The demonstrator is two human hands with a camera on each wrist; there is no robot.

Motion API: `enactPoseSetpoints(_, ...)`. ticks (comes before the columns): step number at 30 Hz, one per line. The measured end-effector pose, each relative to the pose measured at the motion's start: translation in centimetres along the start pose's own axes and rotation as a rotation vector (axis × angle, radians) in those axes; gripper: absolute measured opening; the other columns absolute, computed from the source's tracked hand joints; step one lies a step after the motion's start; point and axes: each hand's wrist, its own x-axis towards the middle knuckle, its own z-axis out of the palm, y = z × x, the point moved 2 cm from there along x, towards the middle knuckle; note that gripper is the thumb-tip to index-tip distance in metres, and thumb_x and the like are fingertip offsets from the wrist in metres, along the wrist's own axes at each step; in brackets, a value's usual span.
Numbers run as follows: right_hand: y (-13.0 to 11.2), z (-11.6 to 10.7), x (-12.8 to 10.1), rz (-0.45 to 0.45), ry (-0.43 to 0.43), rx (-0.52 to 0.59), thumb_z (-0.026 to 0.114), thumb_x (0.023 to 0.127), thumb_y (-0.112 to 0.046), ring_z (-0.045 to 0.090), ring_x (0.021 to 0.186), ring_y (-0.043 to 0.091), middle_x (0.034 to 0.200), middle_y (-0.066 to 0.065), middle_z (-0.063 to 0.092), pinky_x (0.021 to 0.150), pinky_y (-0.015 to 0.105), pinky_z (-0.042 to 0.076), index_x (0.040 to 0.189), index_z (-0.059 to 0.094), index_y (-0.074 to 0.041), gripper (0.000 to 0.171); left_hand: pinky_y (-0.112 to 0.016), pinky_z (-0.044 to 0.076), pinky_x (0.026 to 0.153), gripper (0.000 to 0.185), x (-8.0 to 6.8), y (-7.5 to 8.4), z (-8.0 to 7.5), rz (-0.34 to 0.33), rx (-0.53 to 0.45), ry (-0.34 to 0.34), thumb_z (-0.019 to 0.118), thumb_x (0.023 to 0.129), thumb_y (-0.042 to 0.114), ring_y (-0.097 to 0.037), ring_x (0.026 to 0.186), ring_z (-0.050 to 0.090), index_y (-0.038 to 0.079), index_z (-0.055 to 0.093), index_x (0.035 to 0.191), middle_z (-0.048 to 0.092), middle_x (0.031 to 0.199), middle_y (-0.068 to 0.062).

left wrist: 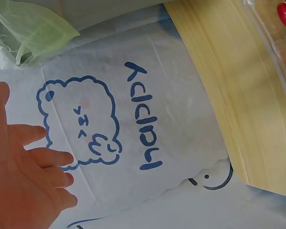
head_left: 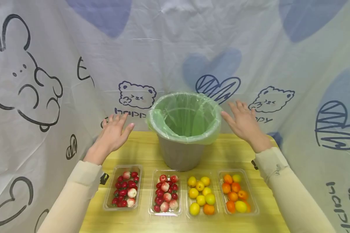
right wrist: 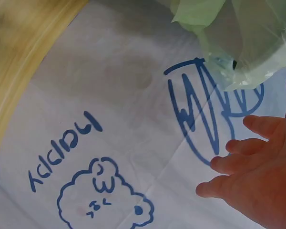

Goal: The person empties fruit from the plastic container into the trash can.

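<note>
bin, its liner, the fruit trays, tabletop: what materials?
Bin: looks like matte grey plastic, smooth and opaque. Liner: thin translucent green plastic film, wrinkled and folded over the rim. Fruit trays: clear glossy plastic, the fruit shows through. Tabletop: pale wood or wood-look laminate, with visible grain.

In the middle of the head view a grey bin [head_left: 180, 155] wears a translucent pale green liner [head_left: 185, 116]. Behind it, across the upper frame, hangs a white sheet [head_left: 175, 48] patterned with soft blue hearts, dark navy outline bears, scribbled hearts and lettering. The table [head_left: 140, 145] is light yellow wood grain. Along the lower centre sit 4 clear trays: the far-left tray [head_left: 123, 187] and the second tray [head_left: 165, 192] hold red and pink-white fruit, the third tray [head_left: 200, 194] yellow fruit with 1 orange piece, the far-right tray [head_left: 237, 192] orange with some yellow-green. Both sleeves [head_left: 75, 191] are cream
</note>
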Motion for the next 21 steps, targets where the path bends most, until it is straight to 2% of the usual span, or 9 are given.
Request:
enactPoseSetpoints(7, -1.4, 0.2, 0.6, -0.039, 0.004, 0.019, 0.025, 0.108, -0.067, 0.008, 0.161, 0.052, 0.173, 0.031, 0.011, 0.125, 0.079, -0.003, 0.167, 0.022, -0.004, 0.086, -0.073, 0.005, 0.129, 0.075, -1.0, -1.1, 0.7, 0.012, 0.001, 0.019, 0.028, 0.113, 0.053, -0.064, 0.155, 0.011, 0.0, 0.024, 0.166, 0.024, 0.164, -0.041)
enactPoseSetpoints(11, -2.2, 0.4, 1.0, -0.067, -0.007, 0.042, 0.027, 0.109, -0.065, 0.007, 0.161, 0.052, 0.173, 0.031, 0.011, 0.125, 0.079, -0.002, 0.167, 0.022, -0.004, 0.084, -0.073, 0.004, 0.129, 0.076, -1.8, -1.8, 1.3, -0.005, -0.019, 0.007, 0.027, 0.113, 0.054, -0.063, 0.155, 0.009, 0.001, 0.021, 0.167, 0.021, 0.165, -0.042)
enactPoseSetpoints(13, -2.6, 0.6, 1.2, -0.076, -0.01, 0.049, 0.028, 0.109, -0.064, 0.007, 0.161, 0.052, 0.173, 0.03, 0.011, 0.125, 0.079, -0.002, 0.167, 0.022, -0.004, 0.084, -0.073, 0.008, 0.129, 0.076, -2.2, -2.3, 1.7, -0.016, -0.028, -0.003, 0.026, 0.113, 0.054, -0.062, 0.155, 0.013, 0.001, 0.021, 0.167, 0.023, 0.165, -0.041)
enactPoseSetpoints(17, -3.1, 0.8, 1.6, -0.083, -0.02, 0.05, 0.027, 0.11, -0.064, 0.007, 0.161, 0.051, 0.174, 0.029, 0.011, 0.127, 0.076, 0.0, 0.167, 0.022, -0.005, 0.082, -0.069, 0.029, 0.125, 0.073, -3.3, -3.1, 2.6, -0.035, -0.072, 0.006, 0.027, 0.114, 0.051, -0.057, 0.147, 0.038, -0.003, 0.031, 0.163, 0.041, 0.159, -0.036)
enactPoseSetpoints(21, -3.5, 0.9, 2.0, -0.09, -0.035, 0.053, 0.025, 0.111, -0.062, 0.005, 0.16, 0.053, 0.174, 0.027, 0.01, 0.128, 0.074, -0.001, 0.168, 0.02, -0.006, 0.08, -0.065, 0.053, 0.106, 0.065, -4.5, -4.0, 3.2, -0.063, -0.121, 0.044, 0.033, 0.115, 0.045, -0.049, 0.122, 0.066, -0.005, 0.048, 0.153, 0.064, 0.138, -0.032)
